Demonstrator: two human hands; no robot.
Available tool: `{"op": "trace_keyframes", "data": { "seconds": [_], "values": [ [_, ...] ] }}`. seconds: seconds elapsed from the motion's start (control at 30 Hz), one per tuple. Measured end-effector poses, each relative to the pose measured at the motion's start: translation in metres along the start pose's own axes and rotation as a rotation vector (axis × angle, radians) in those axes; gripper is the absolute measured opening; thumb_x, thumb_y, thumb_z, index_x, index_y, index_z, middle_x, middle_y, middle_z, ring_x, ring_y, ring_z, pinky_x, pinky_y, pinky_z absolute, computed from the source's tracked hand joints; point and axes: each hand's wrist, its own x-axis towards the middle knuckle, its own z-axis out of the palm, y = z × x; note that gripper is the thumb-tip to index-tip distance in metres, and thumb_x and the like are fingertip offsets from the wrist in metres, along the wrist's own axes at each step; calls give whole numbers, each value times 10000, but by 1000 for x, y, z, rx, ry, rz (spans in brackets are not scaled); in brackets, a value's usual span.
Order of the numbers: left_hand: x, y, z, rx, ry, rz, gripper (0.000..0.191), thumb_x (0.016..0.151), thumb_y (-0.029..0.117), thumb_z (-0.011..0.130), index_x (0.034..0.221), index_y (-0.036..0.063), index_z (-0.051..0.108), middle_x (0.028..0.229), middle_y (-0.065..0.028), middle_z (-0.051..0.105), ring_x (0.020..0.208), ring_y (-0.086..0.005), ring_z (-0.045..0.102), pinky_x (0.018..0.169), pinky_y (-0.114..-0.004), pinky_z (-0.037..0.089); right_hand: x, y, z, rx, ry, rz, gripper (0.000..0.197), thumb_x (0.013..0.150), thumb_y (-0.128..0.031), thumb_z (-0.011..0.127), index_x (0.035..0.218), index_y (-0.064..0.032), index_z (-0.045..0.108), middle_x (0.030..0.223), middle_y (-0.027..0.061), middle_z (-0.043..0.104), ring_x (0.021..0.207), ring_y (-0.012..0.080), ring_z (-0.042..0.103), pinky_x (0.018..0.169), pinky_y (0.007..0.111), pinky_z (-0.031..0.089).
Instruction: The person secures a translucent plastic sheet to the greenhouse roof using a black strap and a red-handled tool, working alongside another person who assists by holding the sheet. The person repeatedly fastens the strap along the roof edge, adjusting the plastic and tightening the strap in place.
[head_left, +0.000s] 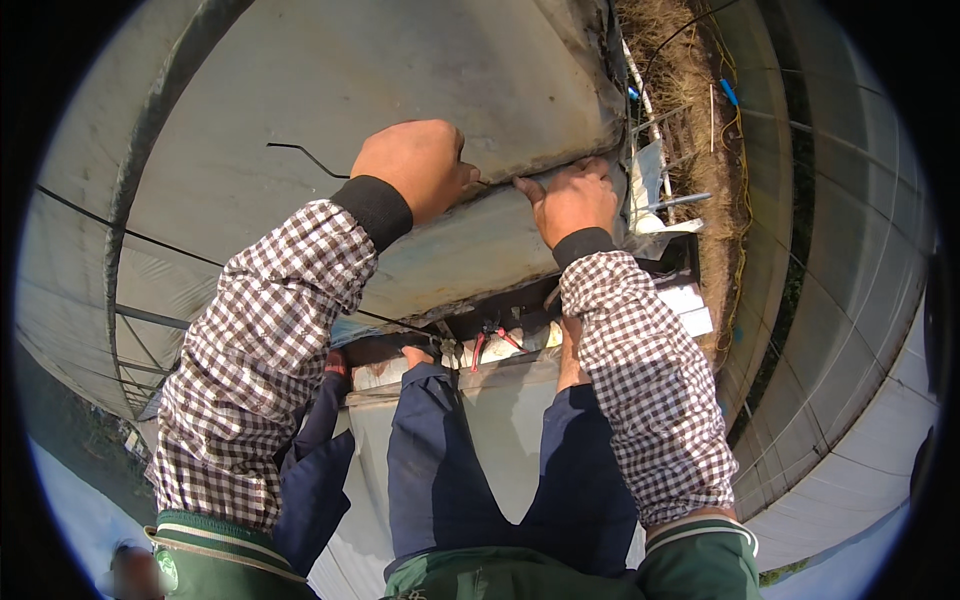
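My left hand (416, 169) is closed around a thin, dark bent wire (307, 155). One end of the wire sticks out to the left, and a short piece shows past the thumb along a dark seam (499, 178) in the greenhouse film. On that same seam, farther right, rests my right hand (576, 199). Its thumb is spread and its fingers curl at the seam; whether they grip the film is hidden. Cloudy plastic film (375, 67) stretches above the seam, and a lower strip of film (465, 247) hangs beneath it.
Red-handled pliers (495, 341) lie in the dark gutter (525, 304) between my legs. A black cord (390, 321) crosses to the left. Right of the film are a white pole (645, 82), dry ground and a yellow cord (742, 187). Another person (131, 570) is partly visible at lower left.
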Motion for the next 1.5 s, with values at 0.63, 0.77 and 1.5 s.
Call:
{"op": "trace_keyframes", "data": {
  "seconds": [0.63,0.77,1.5],
  "values": [
    [-52,-42,192,-462,451,-296,402,956,428,502,966,64,674,819,-186,655,740,-391,609,678,-445,482,1,0,1,-153,55,-101,764,800,-667,580,880,86,685,1017,286,564,802,393,647,709,430,531],
    [-66,-57,208,-423,638,-278,347,927,382,559,882,55,664,794,-166,650,726,-373,596,655,-441,474,3,-4,-5,-223,-64,-51,705,829,-640,560,955,40,693,1042,234,567,881,346,638,768,412,512],
    [-64,-108,205,-1687,-441,-695,432,956,451,532,676,150,400,544,68,247,436,-67,167,409,-272,144,8,-7,0,-343,-41,-131,798,854,-695,467,858,68,700,954,345,597,879,397,612,792,414,511]
  ]
}}
